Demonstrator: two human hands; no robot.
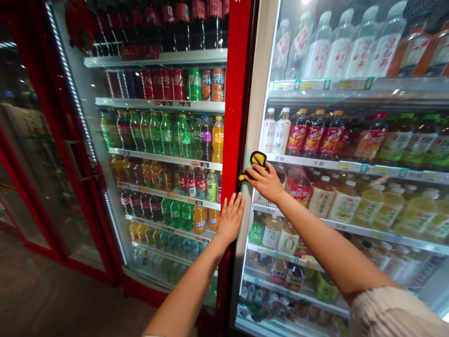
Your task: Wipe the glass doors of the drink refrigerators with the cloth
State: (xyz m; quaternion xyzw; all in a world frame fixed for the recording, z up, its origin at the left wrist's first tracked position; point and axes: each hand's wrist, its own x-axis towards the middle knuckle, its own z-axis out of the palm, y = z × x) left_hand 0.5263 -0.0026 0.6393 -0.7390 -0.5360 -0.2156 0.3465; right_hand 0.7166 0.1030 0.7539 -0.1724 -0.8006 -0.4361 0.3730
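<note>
My right hand [265, 181] presses a yellow and dark cleaning cloth [258, 159] against the pale door frame [253, 117] of the right-hand drinks fridge. Folds of the cloth stick out above the fingers and beyond their tips. Lower and to the left, my left hand [231, 217] lies flat with fingers stretched on the edge of the red fridge frame [235, 93]. Nothing shows in it. The two hands are close together but apart, on either side of the gap between the fridges.
Behind the glass on the left, shelves hold soda cans [171, 84] and green bottles [184, 131]. The right fridge holds white-labelled water bottles [345, 47] and tea bottles [333, 133]. Another red-framed door with a handle [75, 159] stands at far left, above a dark floor [45, 290].
</note>
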